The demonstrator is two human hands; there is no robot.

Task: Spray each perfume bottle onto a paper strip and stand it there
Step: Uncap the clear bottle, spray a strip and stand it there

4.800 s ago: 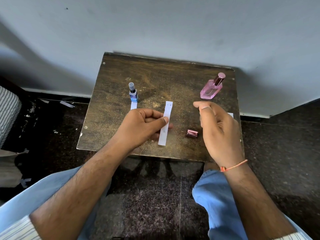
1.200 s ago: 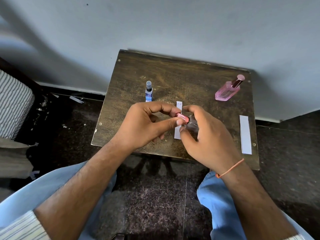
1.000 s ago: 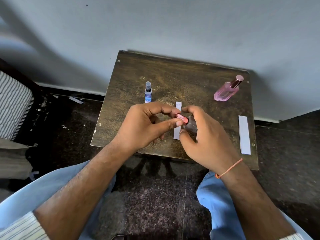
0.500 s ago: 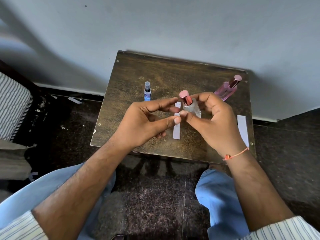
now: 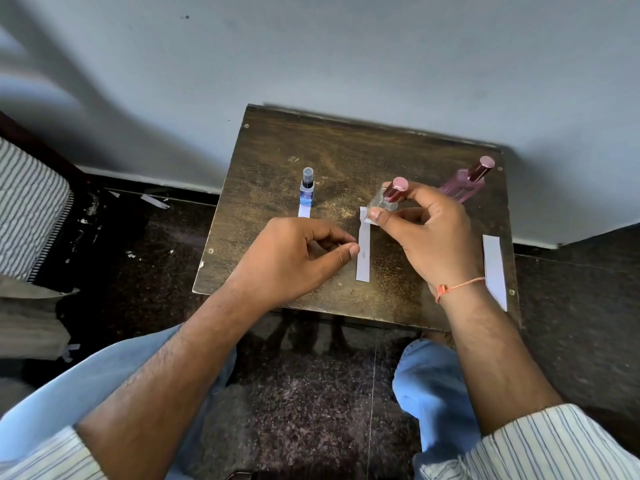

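On the small wooden table [image 5: 346, 157], my right hand [image 5: 429, 244] pinches a small clear bottle with a pink cap [image 5: 388, 197]. The bottle is tilted, and its base is at the far end of the middle paper strip [image 5: 363, 254]. My left hand [image 5: 294, 258] hovers just left of that strip with loosely curled fingers and holds nothing. A small blue spray bottle [image 5: 306, 192] stands on the far end of the left strip [image 5: 303, 212]. A taller pink bottle [image 5: 465, 183] stands at the back right. A third strip [image 5: 495, 268] lies bare along the right edge.
The table stands against a pale wall [image 5: 346, 57], with dark stone floor [image 5: 138, 237] around it. My knees in light blue trousers [image 5: 429, 386] are under its near edge. A striped cushion [image 5: 24, 202] lies at the far left.
Both hands held the capped clear bottle near the middle strip. Since then my right hand has carried it to the strip's far end, and my left hand has let go and drawn back.
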